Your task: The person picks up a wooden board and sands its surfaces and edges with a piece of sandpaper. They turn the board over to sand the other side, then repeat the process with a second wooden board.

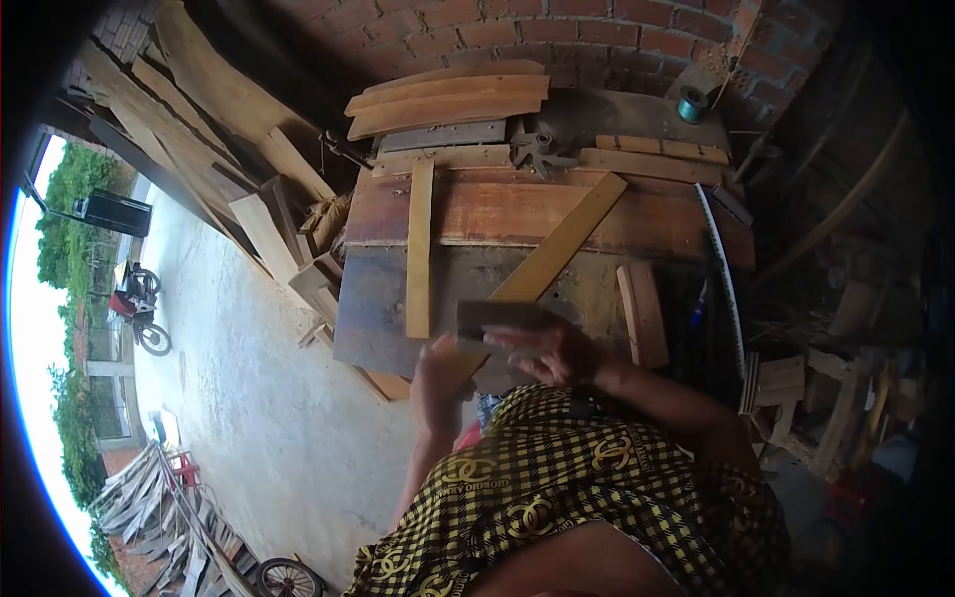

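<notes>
A light wooden slat (562, 242) slants across the workbench, its near end over the front edge. My left hand (441, 386) is closed around that near end. My right hand (552, 355) grips a dark rectangular block (502, 316) that lies across the slat just beyond my left hand. The block is a little blurred, and its underside is hidden. To the left, a second light slat (420, 249) lies lengthwise on the bench. A short curved wooden piece (645, 313) rests to the right of my right hand.
The workbench (383, 298) carries stacked curved boards (448, 99), a toothed metal cutter (538, 154), a spool (692, 103) and a long white-edged strip (724, 269). Planks (214, 109) lean at the left against a brick wall (587, 40). A motorbike (137, 306) stands outside.
</notes>
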The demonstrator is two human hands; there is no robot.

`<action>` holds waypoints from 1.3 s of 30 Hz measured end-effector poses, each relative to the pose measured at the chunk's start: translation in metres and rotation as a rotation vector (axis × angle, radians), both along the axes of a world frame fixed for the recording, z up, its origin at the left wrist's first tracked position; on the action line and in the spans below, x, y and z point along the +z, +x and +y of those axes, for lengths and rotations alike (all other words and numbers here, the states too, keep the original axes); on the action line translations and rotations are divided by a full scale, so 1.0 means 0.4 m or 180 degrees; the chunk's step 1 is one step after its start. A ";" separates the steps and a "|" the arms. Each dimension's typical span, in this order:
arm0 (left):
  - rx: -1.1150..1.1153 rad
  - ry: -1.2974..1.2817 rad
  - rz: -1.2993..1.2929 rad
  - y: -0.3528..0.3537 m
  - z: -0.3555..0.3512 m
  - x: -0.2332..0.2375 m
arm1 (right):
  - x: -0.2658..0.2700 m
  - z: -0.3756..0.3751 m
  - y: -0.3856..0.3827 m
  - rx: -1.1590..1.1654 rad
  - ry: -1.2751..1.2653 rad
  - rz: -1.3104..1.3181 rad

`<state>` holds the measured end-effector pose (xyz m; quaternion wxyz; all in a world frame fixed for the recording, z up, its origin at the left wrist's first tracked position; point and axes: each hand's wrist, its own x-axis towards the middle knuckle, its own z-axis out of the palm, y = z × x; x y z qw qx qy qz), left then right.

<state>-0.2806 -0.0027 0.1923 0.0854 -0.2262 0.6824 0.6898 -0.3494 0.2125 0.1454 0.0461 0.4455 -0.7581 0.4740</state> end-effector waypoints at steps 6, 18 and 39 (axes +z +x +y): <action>0.0038 0.0278 0.0022 0.030 -0.048 -0.058 | -0.132 0.172 -0.212 -0.1930 -0.0294 -0.0984; 0.1200 0.3827 -0.1694 0.033 -0.075 -0.048 | -0.066 0.144 -0.247 -0.1602 0.0966 -0.2416; 0.1589 0.4698 -0.1622 0.019 -0.061 -0.031 | -0.139 0.174 -0.276 -0.1881 -0.0116 -0.0605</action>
